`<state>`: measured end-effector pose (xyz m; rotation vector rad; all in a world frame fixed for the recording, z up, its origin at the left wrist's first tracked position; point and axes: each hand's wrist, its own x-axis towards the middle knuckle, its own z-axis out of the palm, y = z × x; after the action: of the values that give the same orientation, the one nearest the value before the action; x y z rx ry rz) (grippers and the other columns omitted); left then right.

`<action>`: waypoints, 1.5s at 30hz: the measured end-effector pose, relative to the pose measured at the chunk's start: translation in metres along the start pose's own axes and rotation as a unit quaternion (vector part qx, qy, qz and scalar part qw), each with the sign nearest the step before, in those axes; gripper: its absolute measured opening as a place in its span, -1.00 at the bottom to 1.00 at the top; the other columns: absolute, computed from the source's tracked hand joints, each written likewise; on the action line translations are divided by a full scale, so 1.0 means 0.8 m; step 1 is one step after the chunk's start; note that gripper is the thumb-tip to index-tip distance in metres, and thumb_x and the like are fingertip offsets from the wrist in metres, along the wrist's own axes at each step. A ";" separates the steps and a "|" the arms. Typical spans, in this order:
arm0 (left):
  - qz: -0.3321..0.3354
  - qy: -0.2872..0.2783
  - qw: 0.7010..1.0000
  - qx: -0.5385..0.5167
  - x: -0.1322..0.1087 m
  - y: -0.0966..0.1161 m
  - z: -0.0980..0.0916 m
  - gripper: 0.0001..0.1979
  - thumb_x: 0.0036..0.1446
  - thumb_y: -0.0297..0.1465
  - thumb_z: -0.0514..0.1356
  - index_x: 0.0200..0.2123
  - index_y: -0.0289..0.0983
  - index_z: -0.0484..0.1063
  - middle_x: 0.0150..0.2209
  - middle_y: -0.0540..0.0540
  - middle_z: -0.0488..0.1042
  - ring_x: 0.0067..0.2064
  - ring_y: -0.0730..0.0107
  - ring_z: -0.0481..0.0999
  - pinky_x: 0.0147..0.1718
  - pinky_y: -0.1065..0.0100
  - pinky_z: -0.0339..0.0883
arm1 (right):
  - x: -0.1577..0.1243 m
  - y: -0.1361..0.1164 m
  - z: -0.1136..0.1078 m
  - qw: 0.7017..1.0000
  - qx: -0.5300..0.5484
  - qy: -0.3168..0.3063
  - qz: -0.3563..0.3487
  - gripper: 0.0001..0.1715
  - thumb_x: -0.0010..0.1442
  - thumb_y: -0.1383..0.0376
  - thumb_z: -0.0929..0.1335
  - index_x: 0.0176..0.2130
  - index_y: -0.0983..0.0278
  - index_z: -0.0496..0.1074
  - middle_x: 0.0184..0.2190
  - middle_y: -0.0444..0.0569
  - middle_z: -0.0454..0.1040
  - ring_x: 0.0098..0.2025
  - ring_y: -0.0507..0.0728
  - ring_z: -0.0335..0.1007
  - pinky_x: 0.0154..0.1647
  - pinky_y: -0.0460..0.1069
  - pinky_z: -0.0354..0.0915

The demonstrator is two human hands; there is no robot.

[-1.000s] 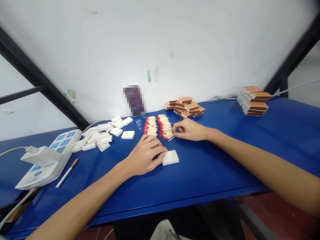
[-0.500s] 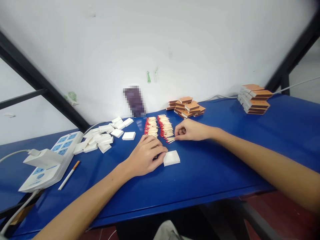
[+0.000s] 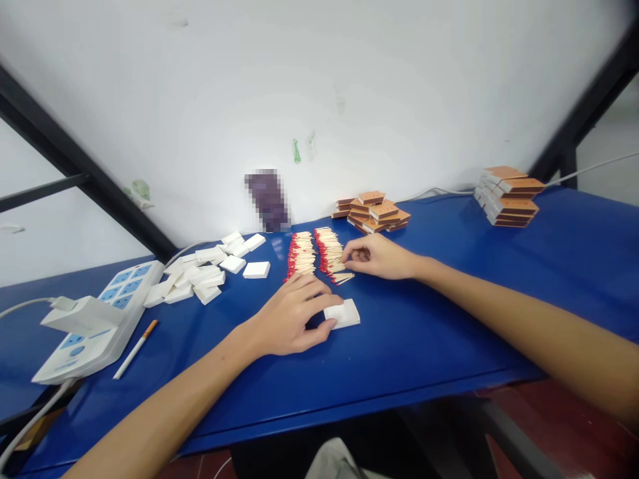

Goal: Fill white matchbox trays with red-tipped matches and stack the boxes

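My left hand rests on the table with thumb and index finger on the left end of a small white matchbox tray. Its other fingers lie near the lower end of the left row of red-headed matches. My right hand is curled, with its fingertips at the stick ends of the right row of matches. Its fingers are closed on matches there, though the exact hold is partly hidden. A few loose matches lie just below that row.
White trays are heaped at the left, beside a power strip and a cigarette. Brown matchbox sleeves lie in a pile at the back. More matchboxes are stacked at the right. A pixelated dark object leans on the wall.
My right hand has shifted up and left, away from the loose matches to the row's side. My left thumb and index finger have spread and moved onto the white tray.
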<state>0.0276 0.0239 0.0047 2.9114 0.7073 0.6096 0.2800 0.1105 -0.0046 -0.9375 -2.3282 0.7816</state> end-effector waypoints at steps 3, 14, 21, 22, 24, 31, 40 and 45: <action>0.009 0.009 1.000 0.000 0.001 0.000 0.001 -0.76 0.28 -0.36 0.13 -0.04 -0.27 0.49 -0.16 -0.16 0.52 -0.12 0.25 0.44 -0.01 0.17 0.34 | -0.001 -0.003 0.007 0.998 -0.046 0.000 -0.042 -0.75 0.23 0.22 0.36 -0.21 0.31 0.57 -0.50 -0.13 0.42 -0.49 0.00 0.22 -0.41 -0.08 0.12; 0.012 0.010 1.000 0.005 0.001 0.000 0.001 -0.77 0.28 -0.37 0.13 -0.07 -0.27 0.50 -0.18 -0.16 0.53 -0.13 0.26 0.45 -0.02 0.17 0.34 | -0.003 -0.014 0.007 0.989 -0.117 -0.028 -0.081 -0.77 0.20 0.24 0.37 -0.22 0.32 0.57 -0.53 -0.14 0.39 -0.50 0.01 0.23 -0.41 -0.07 0.09; 0.015 0.016 1.000 0.007 0.001 0.001 0.001 -0.78 0.27 -0.38 0.13 -0.09 -0.29 0.50 -0.17 -0.17 0.53 -0.15 0.26 0.44 -0.03 0.17 0.33 | -0.004 -0.019 0.007 0.990 -0.114 -0.033 -0.079 -0.75 0.15 0.31 0.37 -0.17 0.31 0.58 -0.53 -0.16 0.37 -0.50 0.00 0.22 -0.42 -0.08 0.08; 0.016 0.017 1.000 0.008 0.001 0.001 0.001 -0.78 0.27 -0.38 0.13 -0.10 -0.30 0.50 -0.17 -0.17 0.53 -0.15 0.26 0.44 -0.04 0.17 0.33 | -0.004 -0.019 0.006 0.990 -0.114 -0.034 -0.078 -0.75 0.15 0.31 0.37 -0.17 0.31 0.59 -0.53 -0.16 0.37 -0.50 0.00 0.21 -0.42 -0.07 0.08; 0.017 0.019 1.000 0.010 0.001 0.001 0.001 -0.79 0.27 -0.38 0.13 -0.10 -0.30 0.50 -0.18 -0.16 0.53 -0.15 0.26 0.44 -0.04 0.18 0.32 | -0.004 -0.020 0.006 0.990 -0.113 -0.036 -0.077 -0.76 0.16 0.31 0.37 -0.18 0.31 0.60 -0.52 -0.15 0.39 -0.49 0.01 0.22 -0.43 -0.07 0.07; 0.019 0.026 0.999 0.010 -0.001 -0.001 0.002 -0.79 0.26 -0.38 0.14 -0.10 -0.28 0.50 -0.19 -0.16 0.52 -0.16 0.27 0.45 -0.06 0.20 0.33 | -0.005 -0.023 0.006 0.990 -0.116 -0.043 -0.063 -0.77 0.15 0.28 0.38 -0.21 0.30 0.60 -0.53 -0.15 0.39 -0.50 0.00 0.23 -0.44 -0.07 0.07; 0.019 0.019 1.000 -0.005 -0.001 0.000 0.000 -0.75 0.24 -0.36 0.17 -0.05 -0.29 0.50 -0.16 -0.16 0.54 -0.14 0.25 0.45 -0.05 0.19 0.34 | -0.006 -0.019 -0.003 0.986 -0.136 -0.073 -0.056 -0.84 0.10 0.29 0.39 -0.28 0.29 0.54 -0.49 -0.16 0.37 -0.47 0.00 0.23 -0.41 -0.08 0.08; 0.020 0.014 1.000 -0.014 -0.002 0.000 0.001 -0.72 0.19 -0.34 0.21 -0.05 -0.31 0.50 -0.15 -0.17 0.54 -0.13 0.23 0.45 -0.03 0.17 0.34 | -0.005 -0.019 -0.004 0.987 -0.130 -0.081 -0.052 -0.84 0.15 0.23 0.39 -0.30 0.29 0.50 -0.49 -0.15 0.37 -0.47 0.00 0.22 -0.42 -0.08 0.05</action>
<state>0.0268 0.0229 0.0033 2.9035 0.6403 0.6590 0.2780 0.0992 0.0070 -0.8777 -2.6455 0.5385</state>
